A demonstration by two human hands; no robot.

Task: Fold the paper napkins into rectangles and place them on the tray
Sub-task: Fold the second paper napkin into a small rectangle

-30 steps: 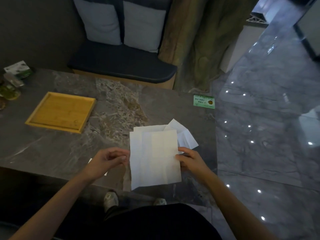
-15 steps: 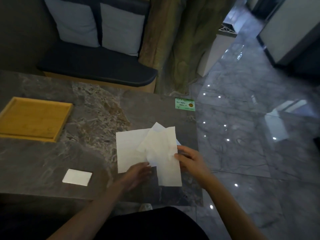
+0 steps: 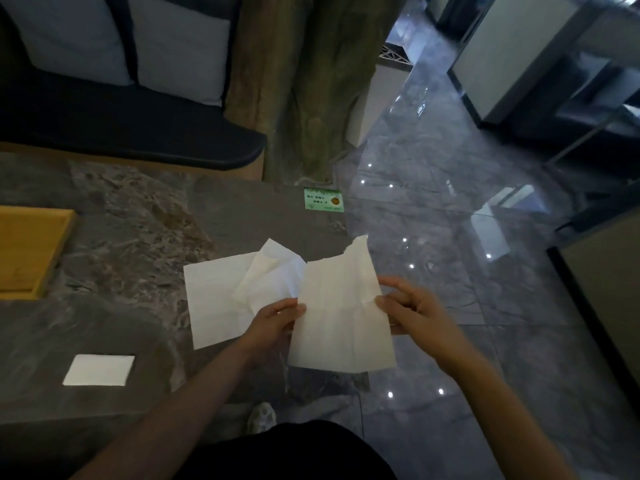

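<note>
Head view: both hands hold one open napkin [image 3: 341, 317] up over the near right corner of the table [image 3: 138, 237]. Left hand [image 3: 277, 320] pinches its left edge between thumb and fingers, right hand [image 3: 408, 308] pinches the right edge, other fingers loosely spread. Sheet hangs limp, top edge ragged and curling, faint crease lines across it.

Handling guess: very light, soft, no stiffness, tears easily, will flop or drift if held by one corner. Best taken at opposite edges or corners with light pinches, then laid flat on the table to crease; pulling tight risks a rip.

More napkins [image 3: 221, 299] lie on the table at 9 o'clock of the held one, one flat and one crumpled on top, touching the left hand's back. A folded napkin [image 3: 98, 370], already a rectangle, sits alone at 8 o'clock near the table's front edge, not yet on the tray. Tray [image 3: 52, 258] is far off at 9 o'clock, cut by the frame edge, visible part looks bare.

Green card [image 3: 323, 199] at 12 o'clock, well apart. Nothing blocks the path to the tray; the loose pile is the only thing a sleeve or draught could disturb. Bench [image 3: 138, 133] with cushions behind the table; glossy floor [image 3: 467, 237] to the right.
</note>
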